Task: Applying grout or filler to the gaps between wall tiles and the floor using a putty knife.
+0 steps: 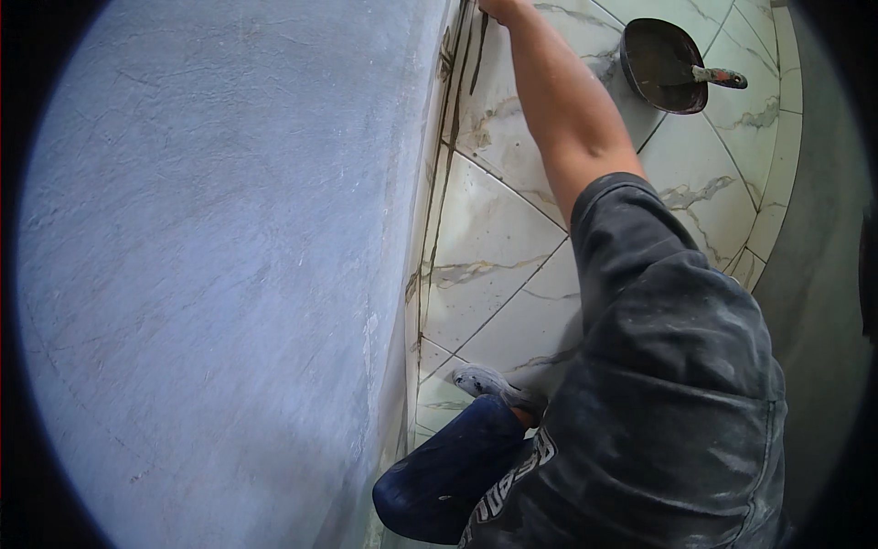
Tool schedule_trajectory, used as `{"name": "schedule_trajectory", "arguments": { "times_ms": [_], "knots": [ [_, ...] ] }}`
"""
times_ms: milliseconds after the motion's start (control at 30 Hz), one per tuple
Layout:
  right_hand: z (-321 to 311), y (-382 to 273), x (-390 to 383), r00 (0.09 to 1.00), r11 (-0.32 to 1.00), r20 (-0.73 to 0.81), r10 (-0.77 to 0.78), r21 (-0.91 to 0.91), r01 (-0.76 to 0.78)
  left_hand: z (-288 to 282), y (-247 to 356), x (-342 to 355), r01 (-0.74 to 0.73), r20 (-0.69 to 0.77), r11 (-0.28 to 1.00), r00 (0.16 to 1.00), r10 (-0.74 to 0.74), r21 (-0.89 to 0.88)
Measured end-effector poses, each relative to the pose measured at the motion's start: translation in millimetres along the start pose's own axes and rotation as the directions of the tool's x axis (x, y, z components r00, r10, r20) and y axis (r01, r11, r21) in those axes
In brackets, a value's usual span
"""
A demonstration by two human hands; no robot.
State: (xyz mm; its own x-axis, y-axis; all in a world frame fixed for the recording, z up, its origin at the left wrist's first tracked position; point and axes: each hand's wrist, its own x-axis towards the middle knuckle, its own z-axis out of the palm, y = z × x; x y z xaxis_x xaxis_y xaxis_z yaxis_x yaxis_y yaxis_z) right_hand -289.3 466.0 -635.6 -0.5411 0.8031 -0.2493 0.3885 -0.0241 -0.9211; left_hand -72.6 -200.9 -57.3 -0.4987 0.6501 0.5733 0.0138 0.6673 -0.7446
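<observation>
My bare right forearm [572, 101] stretches away from me over the tiled floor, along the foot of the wall. Only a part of my right hand [499, 7] shows at the top edge, close to the baseboard joint; its fingers are cut off, so what they hold, if anything, is hidden. Dark wet-looking grout streaks [477, 57] run beside that joint, just below the hand. To the right of the forearm stands a dark bowl [657, 66] with greyish paste inside. A putty knife [722, 78] leans in it, its worn handle over the rim. My left hand is out of view.
A blue-grey plastered wall [210, 256] fills the left side. White marble-patterned tiles [494, 247] with dark joints cover the floor, edged by a tile baseboard [782, 174] and grey wall on the right. My bent knee [439, 480] and a grey shoe [480, 380] are near the left wall.
</observation>
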Motion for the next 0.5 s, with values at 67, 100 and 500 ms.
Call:
{"name": "schedule_trajectory", "arguments": {
  "times_ms": [67, 100, 500],
  "knots": [
    [-5.4, 5.4, 1.7, 0.991, 0.997, 0.132, 0.017, -0.074, -0.007, 1.7, -1.2, -0.6, -0.006, -0.008, 1.000, 1.000, 0.006, -0.020],
    [-7.2, 8.6, -3.0, 0.976, 0.995, 0.215, 0.028, -0.104, -0.006, 1.3, -0.2, -0.1, 0.002, -0.011, 1.000, 1.000, -0.002, -0.031],
    [-43.2, 60.0, 93.6, 0.914, 0.868, 0.173, -0.366, -0.289, 0.403, 16.5, 19.2, 1.8, 0.107, -0.055, 0.967, 0.991, -0.122, -0.230]
  ]
}}
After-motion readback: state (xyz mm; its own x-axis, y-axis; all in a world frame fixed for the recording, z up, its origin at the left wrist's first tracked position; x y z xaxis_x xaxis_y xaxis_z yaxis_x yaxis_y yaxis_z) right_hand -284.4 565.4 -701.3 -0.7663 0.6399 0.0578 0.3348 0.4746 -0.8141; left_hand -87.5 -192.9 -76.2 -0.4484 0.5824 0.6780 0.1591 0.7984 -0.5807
